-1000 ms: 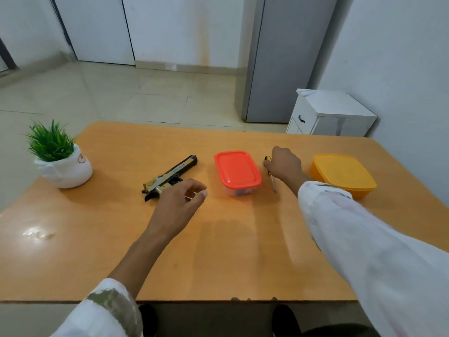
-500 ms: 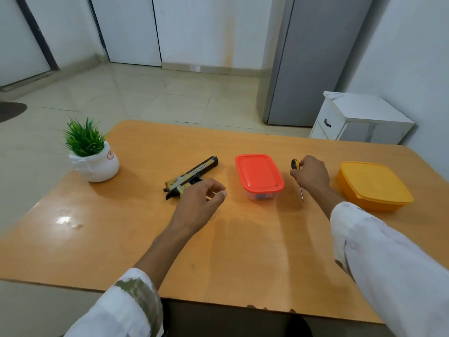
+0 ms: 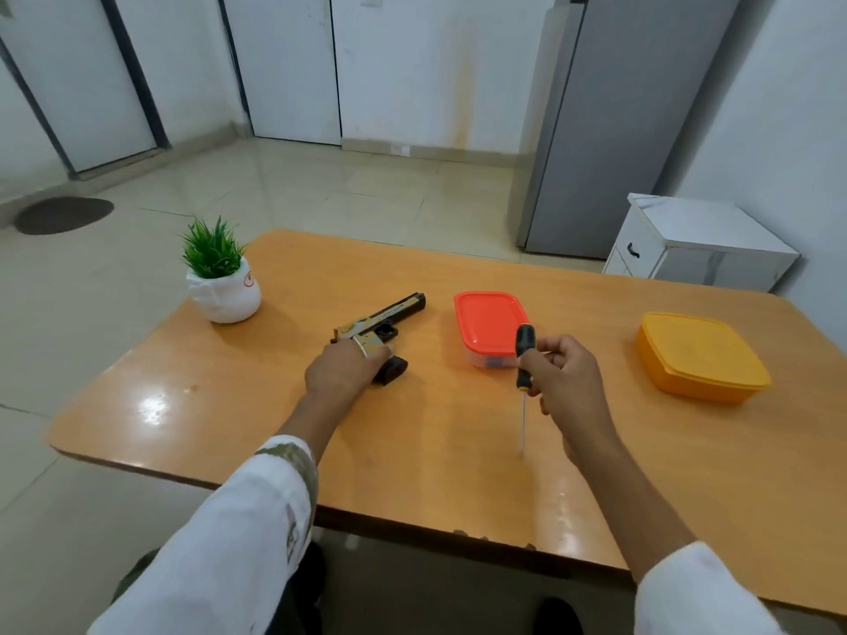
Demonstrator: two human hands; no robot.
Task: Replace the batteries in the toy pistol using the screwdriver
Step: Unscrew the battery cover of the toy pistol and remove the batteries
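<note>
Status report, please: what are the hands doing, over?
Left hand grips toy pistol on table. Right hand holds screwdriver, tip down. Red-lidded box behind, not blocking.

An orange table [image 3: 458, 474] carries a small green plant in a white pot [image 3: 222, 286] at its far left, a clear box with a red lid [image 3: 486, 320] mid-table, and a yellow lidded box [image 3: 696, 359] at right. Beyond stand a white cabinet [image 3: 701, 245], a grey fridge [image 3: 609, 130] and a dark floor mat [image 3: 64, 215].

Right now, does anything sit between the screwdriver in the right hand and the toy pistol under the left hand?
Nothing visible blocks it. The right hand holds the screwdriver above bare table; the left hand grips the toy pistol. The red-lidded box sits just behind that line, so a low sweep could brush it.
</note>
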